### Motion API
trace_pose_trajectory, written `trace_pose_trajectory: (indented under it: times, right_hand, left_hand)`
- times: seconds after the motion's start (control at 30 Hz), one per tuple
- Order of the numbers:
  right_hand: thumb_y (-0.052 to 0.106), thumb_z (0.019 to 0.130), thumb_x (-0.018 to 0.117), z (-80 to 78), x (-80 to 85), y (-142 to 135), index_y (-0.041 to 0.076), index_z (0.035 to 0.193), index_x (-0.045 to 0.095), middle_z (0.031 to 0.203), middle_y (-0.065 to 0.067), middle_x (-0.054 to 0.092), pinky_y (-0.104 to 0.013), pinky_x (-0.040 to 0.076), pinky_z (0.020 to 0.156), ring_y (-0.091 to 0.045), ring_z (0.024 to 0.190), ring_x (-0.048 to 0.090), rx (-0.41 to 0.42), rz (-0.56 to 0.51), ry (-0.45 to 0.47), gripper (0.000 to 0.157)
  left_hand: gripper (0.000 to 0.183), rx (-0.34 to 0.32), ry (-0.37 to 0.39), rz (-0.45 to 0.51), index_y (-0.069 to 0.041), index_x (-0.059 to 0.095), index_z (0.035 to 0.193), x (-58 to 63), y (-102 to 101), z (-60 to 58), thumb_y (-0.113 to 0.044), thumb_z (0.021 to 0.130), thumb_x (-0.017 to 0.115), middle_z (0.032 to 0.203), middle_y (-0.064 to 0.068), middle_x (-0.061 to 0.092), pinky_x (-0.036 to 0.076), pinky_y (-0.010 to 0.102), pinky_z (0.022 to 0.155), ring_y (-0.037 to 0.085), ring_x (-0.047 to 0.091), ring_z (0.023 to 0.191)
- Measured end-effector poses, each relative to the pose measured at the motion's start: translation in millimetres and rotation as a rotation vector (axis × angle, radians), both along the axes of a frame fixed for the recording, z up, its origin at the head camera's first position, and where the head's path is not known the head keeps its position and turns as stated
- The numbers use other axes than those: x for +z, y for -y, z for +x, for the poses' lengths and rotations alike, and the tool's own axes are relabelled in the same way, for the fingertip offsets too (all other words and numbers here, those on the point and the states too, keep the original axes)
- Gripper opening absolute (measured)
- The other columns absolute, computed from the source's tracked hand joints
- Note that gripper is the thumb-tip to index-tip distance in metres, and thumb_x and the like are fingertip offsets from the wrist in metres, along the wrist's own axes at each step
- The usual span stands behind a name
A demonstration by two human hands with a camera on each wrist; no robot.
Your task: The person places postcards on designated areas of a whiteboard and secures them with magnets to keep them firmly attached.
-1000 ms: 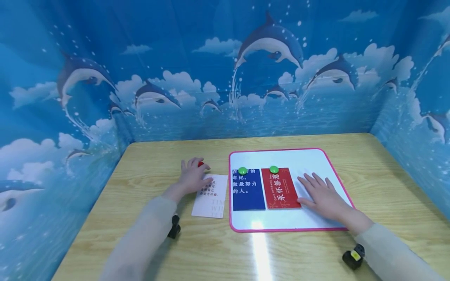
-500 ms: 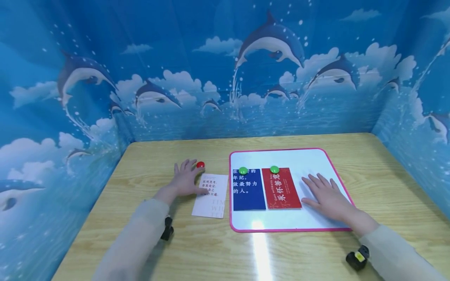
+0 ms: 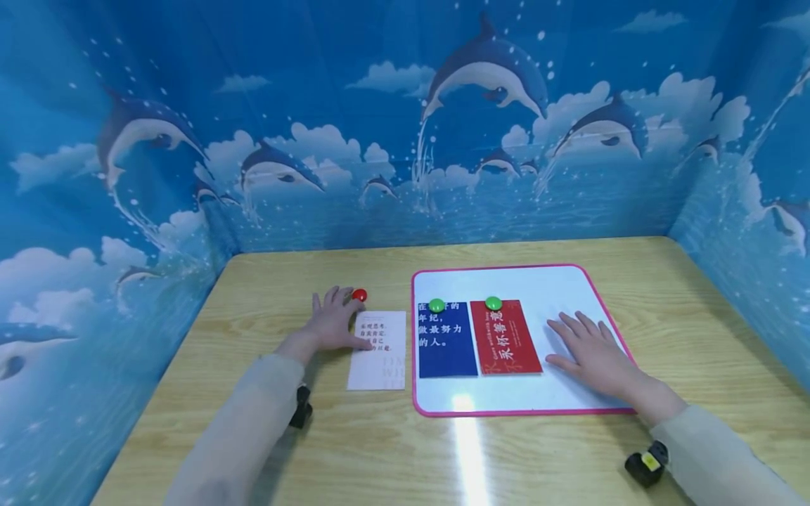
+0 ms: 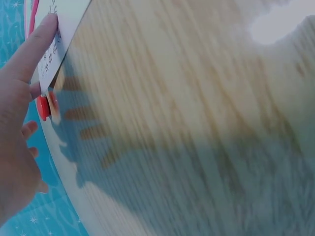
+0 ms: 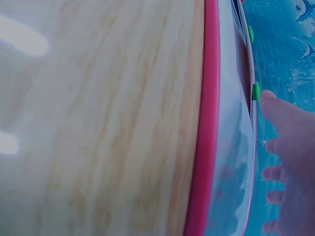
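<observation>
Left hand [image 3: 330, 325] spread at the white card [image 3: 378, 369], right hand [image 3: 593, 357] spread over the whiteboard [image 3: 538, 281]

In the head view, the left hand lay left of the white card, its fingers parted and its thumb reaching over the printed lines. It had hold of nothing. Its fingertips were right beside the red magnet [image 3: 359, 295], which lay on the wooden table [image 3: 354, 450] just beyond the card's far edge; whether they touched it could not be told. The white card was flat on the table, just left of the pink-rimmed whiteboard. On the board's left part was a blue card [image 3: 448, 362], with a red card [image 3: 515, 344] beside it to the right. One green magnet [image 3: 436, 306] sat on the blue card's far end, another green magnet [image 3: 493, 303] on the red card's. The right hand, also holding nothing, was above the board's right part with its fingers fanned; contact with the surface could not be judged. A dolphin-printed backdrop [image 3: 348, 225] rose behind the table.

In the left wrist view, the thumb [image 4: 37, 46] stretched across the white card, with the red magnet close by the fingers and the hand's shadow on the wood.

In the right wrist view, the fingers stood apart, and the thumb [image 5: 283, 110] lined up visually with a green magnet. The whiteboard mirrored the hand faintly.
</observation>
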State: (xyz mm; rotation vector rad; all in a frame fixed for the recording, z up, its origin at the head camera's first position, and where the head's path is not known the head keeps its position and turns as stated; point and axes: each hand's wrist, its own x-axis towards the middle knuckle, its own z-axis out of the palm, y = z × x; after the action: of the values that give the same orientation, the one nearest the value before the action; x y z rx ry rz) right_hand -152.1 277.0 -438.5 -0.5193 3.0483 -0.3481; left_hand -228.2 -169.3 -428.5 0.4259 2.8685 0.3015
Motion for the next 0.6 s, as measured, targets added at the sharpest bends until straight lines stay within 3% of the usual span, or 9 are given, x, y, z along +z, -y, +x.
trace_pose_trajectory:
  times: [0.37, 0.6]
  right_hand:
    - [0.042, 0.084, 0.064, -2.3, 4.0, -16, 0.0, 0.138, 0.04, 0.141, -0.03, 0.035, -0.073, 0.016, 0.102, -0.054, 0.129, 0.024, -0.043, 0.004, -0.007, 0.072]
    - [0.042, 0.088, 0.059, -3.3, 5.1, -29, -0.003, 0.137, 0.039, 0.14, -0.034, 0.032, -0.074, 0.017, 0.099, -0.056, 0.128, 0.023, -0.081, 0.031, 0.018, 0.07]
  left_hand:
    - [0.065, 0.024, -0.029, 0.075, -0.011, 0.057, 0.12, 1.5, 0, -0.1, -0.043, 0.068, 0.08, 0.149, 0.018, 0.028, 0.005, 0.068, 0.11, 0.041, 0.016, 0.14]
    - [0.055, 0.053, -0.042, 0.116, -0.007, 0.058, 0.113, 1.9, -1, -2.4, -0.035, 0.072, 0.08, 0.133, 0.017, 0.044, 0.03, 0.054, 0.106, 0.035, 0.038, 0.125]
